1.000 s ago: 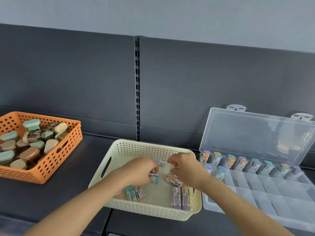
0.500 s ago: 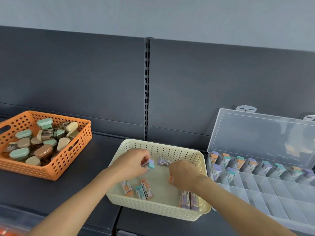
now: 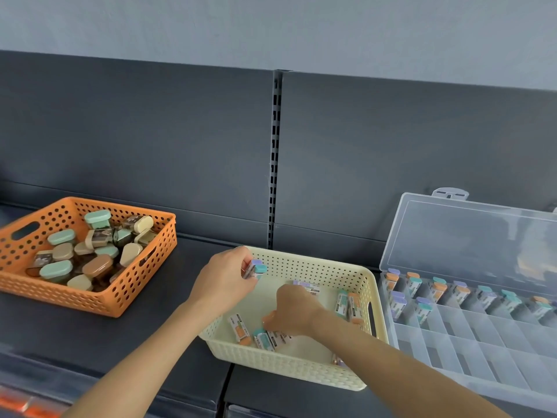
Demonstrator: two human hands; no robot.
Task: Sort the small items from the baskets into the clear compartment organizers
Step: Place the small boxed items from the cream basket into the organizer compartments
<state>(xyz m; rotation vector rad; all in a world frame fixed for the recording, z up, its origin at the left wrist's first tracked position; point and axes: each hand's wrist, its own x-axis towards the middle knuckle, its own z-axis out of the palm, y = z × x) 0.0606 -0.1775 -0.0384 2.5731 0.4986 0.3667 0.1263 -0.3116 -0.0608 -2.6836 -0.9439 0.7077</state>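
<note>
left hand [image 3: 223,285]: fingers clamped on two small items [image 3: 255,269], over the cream basket [image 3: 289,365].
right hand [image 3: 294,312]: down in the basket, touching loose items [image 3: 241,328]; can't tell if the fingers grip.
organizer [image 3: 458,342]: open, right of the basket, items in its back rows.

Cream basket [image 3: 301,369] centre, few labelled cases [image 3: 241,328] flat inside; two more gripped in left hand [image 3: 223,282] over its back-left corner. Orange basket [image 3: 90,300] left, heaped oval boxes [image 3: 55,270]. Clear organizer [image 3: 482,357] right, lid up, back compartments filled.
</note>
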